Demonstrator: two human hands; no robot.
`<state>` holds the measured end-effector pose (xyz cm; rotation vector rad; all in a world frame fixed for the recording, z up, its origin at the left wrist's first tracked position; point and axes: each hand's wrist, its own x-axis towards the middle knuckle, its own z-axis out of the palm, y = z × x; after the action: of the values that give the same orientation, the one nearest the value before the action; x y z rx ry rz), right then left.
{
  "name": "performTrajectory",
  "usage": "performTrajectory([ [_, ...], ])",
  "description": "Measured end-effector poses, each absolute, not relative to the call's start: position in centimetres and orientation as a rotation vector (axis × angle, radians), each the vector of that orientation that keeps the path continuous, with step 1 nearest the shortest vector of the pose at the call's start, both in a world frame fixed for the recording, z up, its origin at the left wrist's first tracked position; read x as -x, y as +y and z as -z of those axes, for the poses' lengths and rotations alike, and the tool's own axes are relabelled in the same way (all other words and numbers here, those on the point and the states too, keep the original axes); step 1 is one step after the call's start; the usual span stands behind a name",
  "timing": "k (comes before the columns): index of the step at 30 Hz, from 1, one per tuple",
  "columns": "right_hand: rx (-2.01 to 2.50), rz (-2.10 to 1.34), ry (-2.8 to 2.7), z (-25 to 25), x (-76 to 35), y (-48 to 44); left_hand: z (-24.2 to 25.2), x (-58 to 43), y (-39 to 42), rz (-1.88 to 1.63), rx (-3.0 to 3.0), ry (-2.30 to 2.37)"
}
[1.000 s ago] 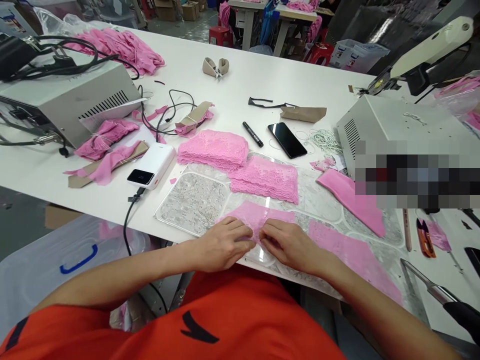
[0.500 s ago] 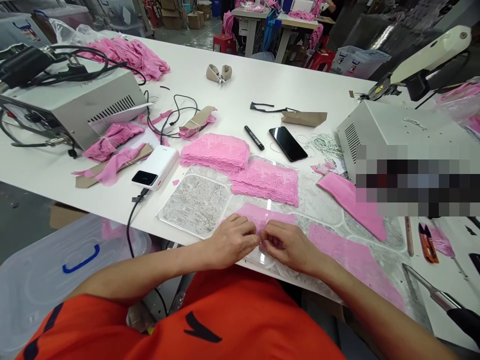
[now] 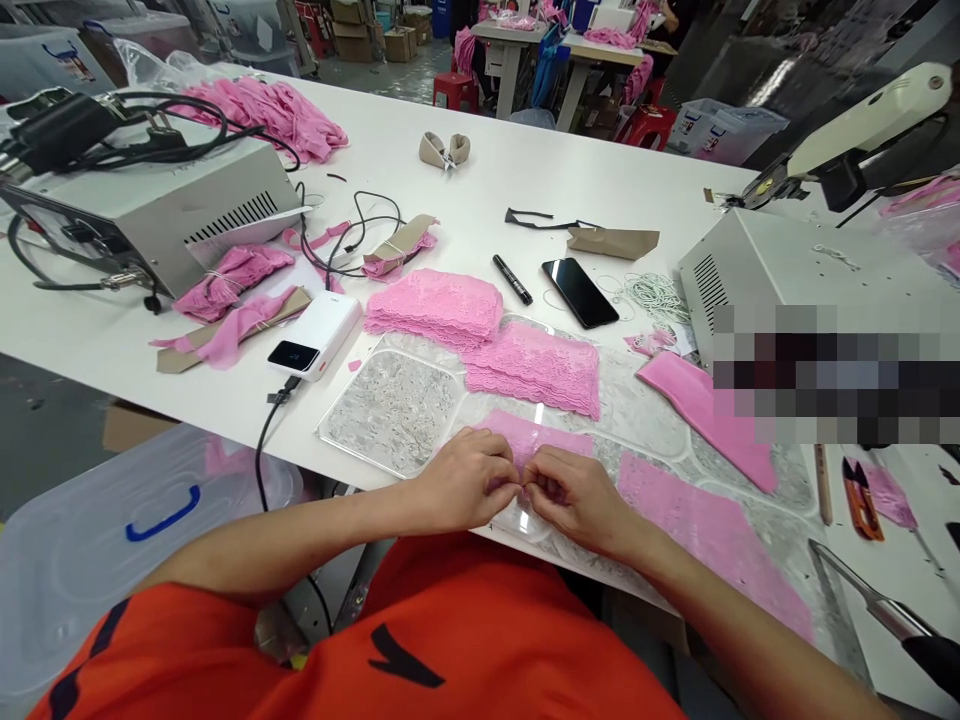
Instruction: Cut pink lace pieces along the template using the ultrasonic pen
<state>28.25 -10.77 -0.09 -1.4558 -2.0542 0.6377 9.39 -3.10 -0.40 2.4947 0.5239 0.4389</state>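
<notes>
A small piece of pink lace (image 3: 536, 438) lies on a clear plastic template (image 3: 390, 410) at the near table edge. My left hand (image 3: 469, 480) and my right hand (image 3: 577, 497) meet at its near edge, fingers curled and pinching the lace between them. Two stacks of pink lace (image 3: 439, 303) (image 3: 536, 365) sit just beyond. A larger flat pink lace panel (image 3: 705, 520) rests to the right of my right hand.
A white power bank (image 3: 315, 333) with cable, black marker (image 3: 512, 279) and phone (image 3: 580, 292) lie on the white table. Grey machine boxes stand at left (image 3: 150, 215) and right (image 3: 780, 260). A soldering-type tool (image 3: 885, 610) is near right; a clear bin (image 3: 112, 540) sits below left.
My hands have drawn slightly closer together on the lace's near edge; the view has shifted a little. Nothing else moved.
</notes>
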Motion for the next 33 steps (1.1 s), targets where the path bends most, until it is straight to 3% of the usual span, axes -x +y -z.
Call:
performTrajectory([
  [28, 1.463, -0.482, -2.126, 0.1, -28.0, -10.9, 1.3, -9.8, -3.9, -0.681, -2.484, 0.567],
  [33, 1.465, -0.553, -2.108, -0.2, -28.1, -10.9, -0.2, -8.7, -3.5, -0.712, -2.550, 0.277],
])
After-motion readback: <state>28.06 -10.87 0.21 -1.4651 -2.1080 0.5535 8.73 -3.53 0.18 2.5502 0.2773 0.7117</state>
